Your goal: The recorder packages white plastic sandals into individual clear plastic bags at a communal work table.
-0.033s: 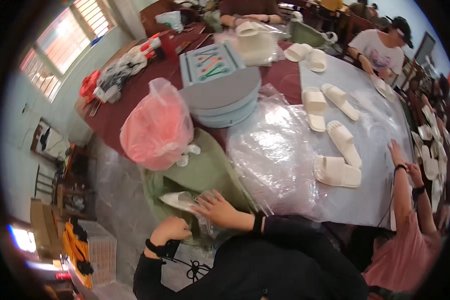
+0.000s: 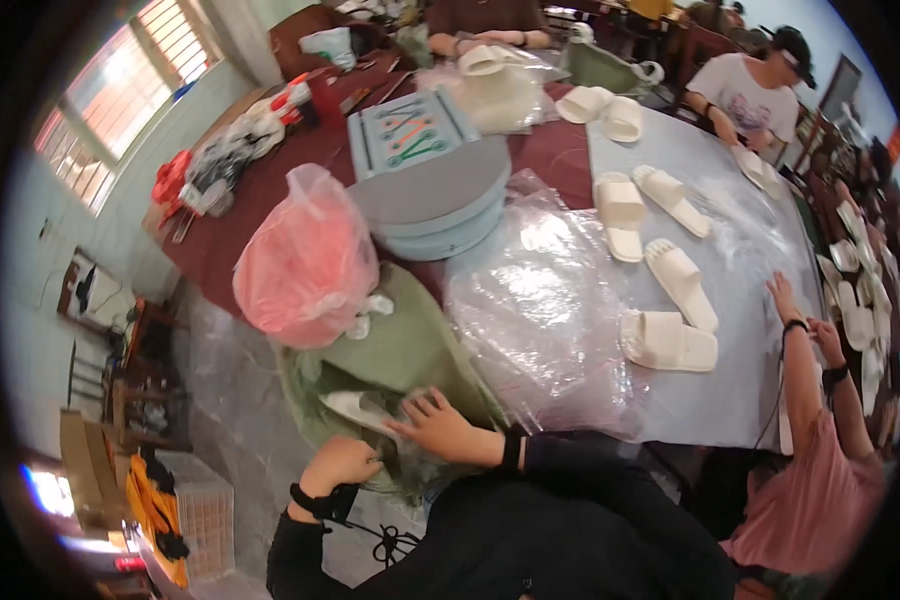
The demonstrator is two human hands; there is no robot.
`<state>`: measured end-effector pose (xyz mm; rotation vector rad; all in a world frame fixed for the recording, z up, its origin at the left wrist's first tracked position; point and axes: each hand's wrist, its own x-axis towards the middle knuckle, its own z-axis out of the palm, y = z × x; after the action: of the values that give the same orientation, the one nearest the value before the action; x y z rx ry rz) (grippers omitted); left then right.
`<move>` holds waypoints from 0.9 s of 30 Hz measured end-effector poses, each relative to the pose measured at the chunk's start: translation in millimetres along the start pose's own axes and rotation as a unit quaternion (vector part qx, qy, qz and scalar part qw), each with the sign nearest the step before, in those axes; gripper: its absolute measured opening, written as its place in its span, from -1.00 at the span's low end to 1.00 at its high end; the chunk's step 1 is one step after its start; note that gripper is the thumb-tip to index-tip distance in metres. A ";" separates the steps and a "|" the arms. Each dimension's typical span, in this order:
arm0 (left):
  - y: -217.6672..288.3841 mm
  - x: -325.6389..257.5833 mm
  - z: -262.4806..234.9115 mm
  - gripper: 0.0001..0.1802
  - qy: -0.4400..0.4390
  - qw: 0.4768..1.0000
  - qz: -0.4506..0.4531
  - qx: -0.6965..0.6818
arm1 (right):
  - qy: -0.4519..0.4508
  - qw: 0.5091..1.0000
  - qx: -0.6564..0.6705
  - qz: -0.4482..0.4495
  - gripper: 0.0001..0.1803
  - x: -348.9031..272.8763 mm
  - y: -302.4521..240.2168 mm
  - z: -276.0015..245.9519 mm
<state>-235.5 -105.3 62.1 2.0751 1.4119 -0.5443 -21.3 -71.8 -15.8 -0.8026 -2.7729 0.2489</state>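
Evidently, right hand (image 2: 436, 425): its fingers are spreading apart at the near end of a white slipper (image 2: 348, 407).
Left hand (image 2: 342, 464): it is curling; whether it is gripping anything, nobody can tell.
White slipper: it is lying in the green bag's (image 2: 400, 312) mouth.
Bag mouth: keeping it wide and the slipper flat would probably be preventing snags.
Table: plastic sheets (image 2: 540, 290) are lying beside loose slippers (image 2: 678, 342).

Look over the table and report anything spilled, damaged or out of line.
No spill or damage stands out. The cream slippers on the grey table cover look askew, pointing different ways rather than lining up. Beside them, clear plastic packaging lies in an uneven heap.
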 end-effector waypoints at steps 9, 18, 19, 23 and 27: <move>59.7 36.0 -50.4 -0.61 0.144 0.988 0.047 0.019 | 0.144 0.942 0.252 0.169 -0.62 -64.5 59.2 -109.5; 148.3 152.3 -82.2 -0.16 0.366 0.886 0.286 0.008 | 0.401 0.715 -0.121 0.560 -0.55 -202.3 175.3 -120.0; 153.1 163.8 -81.6 -0.16 0.369 0.884 0.287 0.008 | 0.367 0.673 -0.196 0.612 -0.47 -211.2 184.4 -117.4; 167.9 189.4 -75.5 -0.01 0.343 0.896 0.272 0.077 | 0.377 0.604 0.121 0.692 -0.16 -236.4 203.7 -111.6; 154.6 195.6 -65.0 -0.35 0.323 0.897 0.295 0.062 | 0.432 0.684 0.125 0.574 -0.18 -239.0 216.2 -110.2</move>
<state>-19.7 30.6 26.0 2.7682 0.9589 0.3525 313.5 -10.7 -4.0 -1.8426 -1.0468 0.3140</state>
